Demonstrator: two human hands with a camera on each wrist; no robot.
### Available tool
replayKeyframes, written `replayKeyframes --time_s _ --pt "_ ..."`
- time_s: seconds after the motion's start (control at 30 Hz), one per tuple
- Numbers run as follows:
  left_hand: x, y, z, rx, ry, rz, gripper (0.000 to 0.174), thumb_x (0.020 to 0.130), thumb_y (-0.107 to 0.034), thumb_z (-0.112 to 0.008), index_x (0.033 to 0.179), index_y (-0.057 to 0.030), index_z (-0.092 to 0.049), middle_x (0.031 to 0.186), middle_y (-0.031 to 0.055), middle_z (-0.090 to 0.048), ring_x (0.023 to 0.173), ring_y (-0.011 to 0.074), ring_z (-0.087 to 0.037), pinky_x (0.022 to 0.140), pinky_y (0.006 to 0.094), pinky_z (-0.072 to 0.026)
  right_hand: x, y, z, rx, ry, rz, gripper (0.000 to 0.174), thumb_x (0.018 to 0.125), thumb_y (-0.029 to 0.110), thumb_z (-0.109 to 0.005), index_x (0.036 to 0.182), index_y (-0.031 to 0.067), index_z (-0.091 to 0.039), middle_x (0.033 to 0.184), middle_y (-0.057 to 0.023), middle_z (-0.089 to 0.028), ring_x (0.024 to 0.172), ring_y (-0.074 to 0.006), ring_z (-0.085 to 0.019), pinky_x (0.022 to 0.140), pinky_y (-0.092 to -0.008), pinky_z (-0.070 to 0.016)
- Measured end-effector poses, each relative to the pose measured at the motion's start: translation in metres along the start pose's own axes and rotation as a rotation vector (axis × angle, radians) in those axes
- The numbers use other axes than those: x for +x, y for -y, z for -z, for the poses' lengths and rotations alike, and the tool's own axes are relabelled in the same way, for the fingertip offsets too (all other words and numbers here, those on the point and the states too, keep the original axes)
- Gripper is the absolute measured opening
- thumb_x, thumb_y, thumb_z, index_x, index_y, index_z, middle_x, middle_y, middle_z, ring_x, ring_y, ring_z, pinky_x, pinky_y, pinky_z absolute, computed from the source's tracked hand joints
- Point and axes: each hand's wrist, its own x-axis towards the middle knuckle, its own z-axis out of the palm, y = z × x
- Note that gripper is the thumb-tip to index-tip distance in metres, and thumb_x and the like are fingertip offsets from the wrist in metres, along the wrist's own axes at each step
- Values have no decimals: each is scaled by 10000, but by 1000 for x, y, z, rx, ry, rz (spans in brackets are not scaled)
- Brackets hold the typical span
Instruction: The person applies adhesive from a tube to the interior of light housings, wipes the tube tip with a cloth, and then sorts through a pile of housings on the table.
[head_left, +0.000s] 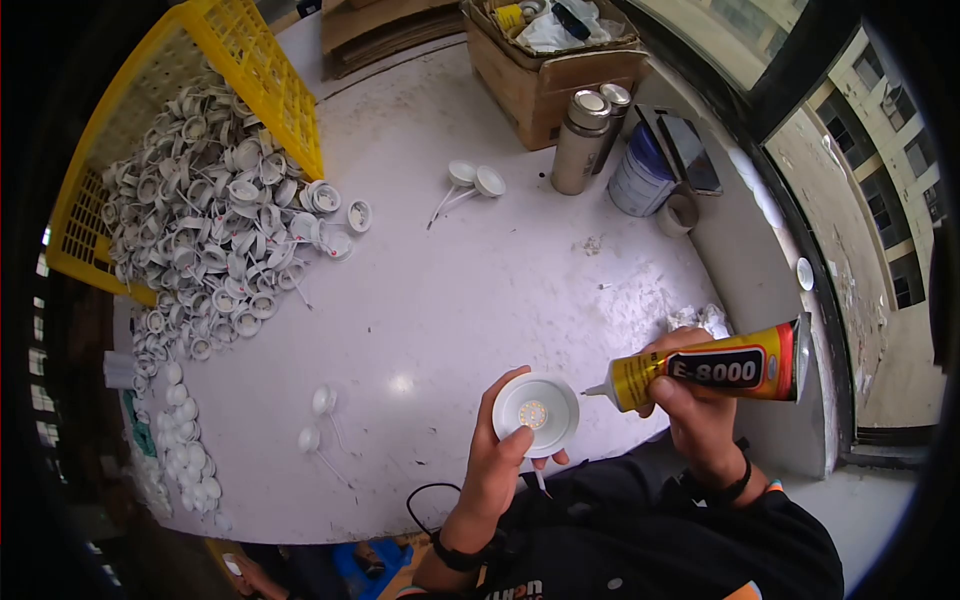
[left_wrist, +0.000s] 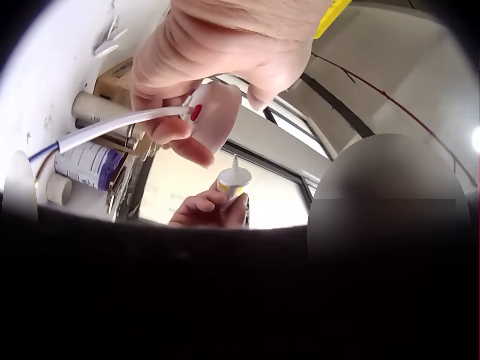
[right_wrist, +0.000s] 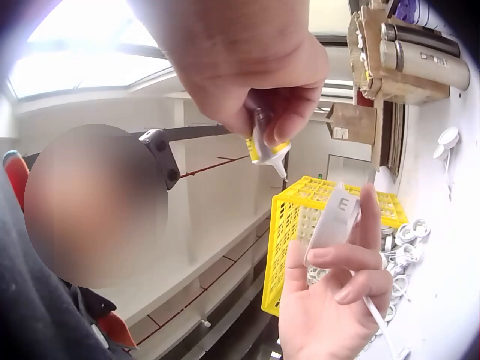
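Left hand (head_left: 493, 460) was pinching a white LED downlight (head_left: 545, 392), thumb hooked over into the cup, while the right hand (head_left: 690, 408) had its fingers curled round a yellow E-8000 glue tube (head_left: 720, 370). So yeah, the downlight sat in the left hand, right beside the tube's nozzle (head_left: 602, 388), small gap between them.

Ylw tube (head_left: 728, 371) reads "E-8000", wht lamp (right_wrist: 333, 219) "E".

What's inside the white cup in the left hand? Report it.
Inside the white cup, a round patch of small yellowish dots shows at the bottom. The left hand lays its thumb over part of the inner wall, hiding what is beneath.
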Motion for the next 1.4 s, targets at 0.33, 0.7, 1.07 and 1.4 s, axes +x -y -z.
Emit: replayKeyframes --time_s 0.33,0.7,1.07,1.4 --pt "-2 15 -7 422 -231 -19 247 819 -132 -429 1018 13 -441 869 86 -526 812 132 -506 685 249 -428 -5 1 9 -4 10 -36 222 738 72 -581 899 -16 -455 812 -91 -522 625 -114 -530 543 -217 -449" --pt "3 10 -19 113 -80 -36 431 871 -333 -310 1158 -14 -346 1067 165 -488 955 199 -490 785 318 -411 -5 1 13 24 -2 -60 201 733 44 -574 890 -11 -462 835 -89 -511 644 -121 -539 555 -217 -464" --pt "-1 11 -23 -178 -99 138 510 849 -429 -285 1227 -87 -260 1154 155 -403 953 303 -474 720 402 -427 -1 -2 3 -245 104 123 190 710 36 -591 879 28 -505 889 -84 -507 785 -144 -516 668 -252 -443" --pt "-7 12 -19 -309 24 155 527 821 -411 -399 1209 -88 -250 1127 163 -393 918 312 -484 646 375 -448 -1 2 -8 -489 98 125 213 612 22 -584 818 31 -528 811 -85 -557 744 -176 -493 683 -302 -400"
